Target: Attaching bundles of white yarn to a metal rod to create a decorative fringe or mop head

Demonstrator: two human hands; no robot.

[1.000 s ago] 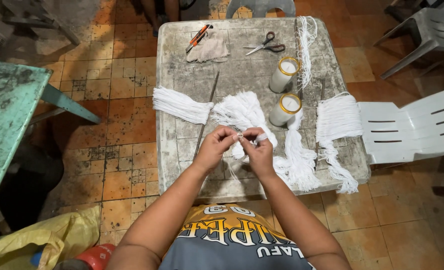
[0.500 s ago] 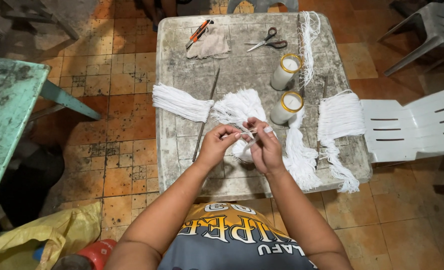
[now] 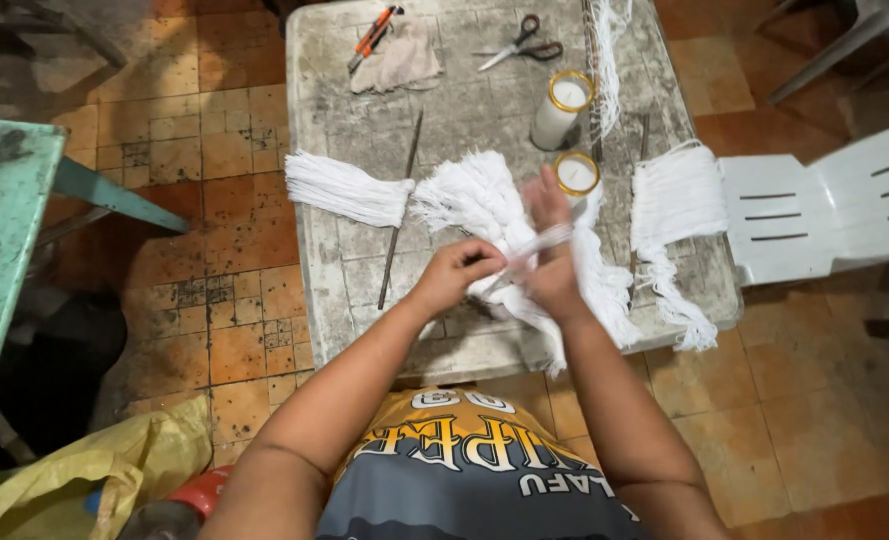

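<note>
Over the near half of a worn grey table, my left hand pinches a white strand of string. My right hand is raised with fingers partly spread, the same strand stretched across it and blurred. Under both hands lies a heap of white cut strings. More white bundles lie to the left and to the right, the right one hanging over the table edge. Two white candles in glass jars stand just beyond my right hand.
A thin dark rod lies along the table. Scissors, a rag and an orange-handled tool sit at the far end. A white plastic chair stands at right, a teal table at left, a yellow bag on the tiled floor.
My right hand has lifted and opened its fingers, drawing the strand out from my left hand. The view has shifted closer to the table.
</note>
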